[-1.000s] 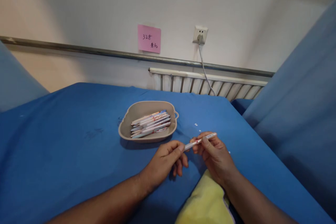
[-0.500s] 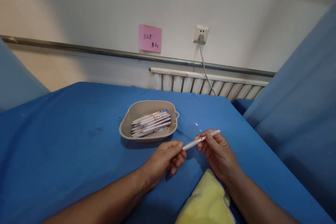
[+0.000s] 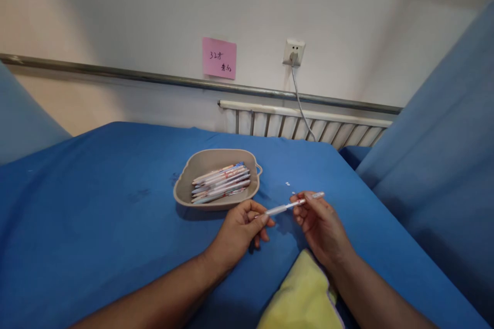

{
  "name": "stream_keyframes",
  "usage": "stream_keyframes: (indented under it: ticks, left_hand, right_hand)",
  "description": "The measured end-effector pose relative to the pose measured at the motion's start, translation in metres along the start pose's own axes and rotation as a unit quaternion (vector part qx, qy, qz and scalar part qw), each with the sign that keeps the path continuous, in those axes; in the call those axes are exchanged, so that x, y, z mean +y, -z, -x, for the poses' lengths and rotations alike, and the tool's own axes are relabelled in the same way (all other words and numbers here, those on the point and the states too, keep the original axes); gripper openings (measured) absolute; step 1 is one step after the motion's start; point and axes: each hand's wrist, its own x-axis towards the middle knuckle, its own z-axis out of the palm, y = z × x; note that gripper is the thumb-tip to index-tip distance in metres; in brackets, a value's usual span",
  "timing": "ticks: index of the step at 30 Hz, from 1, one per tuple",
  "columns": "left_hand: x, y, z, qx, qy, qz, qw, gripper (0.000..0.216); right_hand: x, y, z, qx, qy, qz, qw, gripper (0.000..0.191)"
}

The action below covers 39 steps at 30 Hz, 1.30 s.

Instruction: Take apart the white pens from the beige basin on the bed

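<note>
A white pen (image 3: 277, 210) is held up between my two hands, partly drawn apart so that a thin white length shows in the gap. My left hand (image 3: 239, 231) pinches its lower, translucent end. Closed round the upper end, which carries small red marks, is my right hand (image 3: 322, 223). Just beyond my left hand stands a beige plastic basket (image 3: 203, 161) with several pens (image 3: 222, 182) lying side by side in it. Below my right hand lies a yellow cloth (image 3: 301, 300).
Blue cloth (image 3: 116, 205) covers the table. Small white bits (image 3: 287, 183) lie right of the basket. Behind are a metal rail (image 3: 165, 77), a radiator (image 3: 274, 121), a pink note (image 3: 219, 58) and a socket (image 3: 294, 52) with a cord. A blue curtain (image 3: 443, 139) hangs at right.
The pen's two parts have come apart a little, exposing the thin length between them. My left hand has turned slightly and covers more of the pen's lower end.
</note>
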Motion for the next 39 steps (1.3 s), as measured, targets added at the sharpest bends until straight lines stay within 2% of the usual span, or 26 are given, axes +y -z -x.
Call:
stream_keyframes:
  ticks: [5, 8, 11, 19, 26, 31, 35, 39]
  left_hand:
    - [0.001, -0.001, 0.000, 0.046, -0.022, 0.005, 0.999, 0.026]
    - [0.002, -0.001, 0.000, 0.054, -0.027, -0.002, 0.998, 0.025]
    - [0.003, -0.003, 0.002, 0.054, -0.032, -0.019, 0.998, 0.022]
    - [0.000, -0.006, 0.008, 0.048, -0.054, -0.060, 0.996, 0.019]
    - [0.000, -0.004, 0.007, 0.057, -0.072, -0.123, 0.988, 0.014]
    - [0.004, -0.003, 0.009, 0.006, -0.093, -0.189, 0.978, 0.018]
    - [0.007, -0.002, 0.012, -0.016, -0.111, -0.193, 0.975, 0.018]
    - [0.007, -0.001, 0.012, -0.017, -0.091, -0.182, 0.979, 0.021]
  right_hand:
    - [-0.006, 0.011, -0.008, 0.049, 0.004, -0.056, 0.997, 0.007]
    - [-0.005, 0.014, -0.010, 0.056, -0.003, -0.065, 0.996, 0.006]
    - [-0.001, 0.012, -0.007, 0.039, -0.013, -0.051, 0.998, 0.010]
    - [0.014, -0.009, 0.011, -0.060, -0.029, 0.052, 0.996, 0.022]
    - [0.013, -0.011, 0.012, -0.051, 0.025, 0.091, 0.994, 0.019]
    - [0.007, -0.008, 0.010, -0.067, 0.041, 0.122, 0.989, 0.019]
    - [0.006, -0.004, 0.009, -0.078, 0.045, 0.152, 0.984, 0.017]
    - [0.007, -0.003, 0.009, -0.084, 0.053, 0.177, 0.979, 0.016]
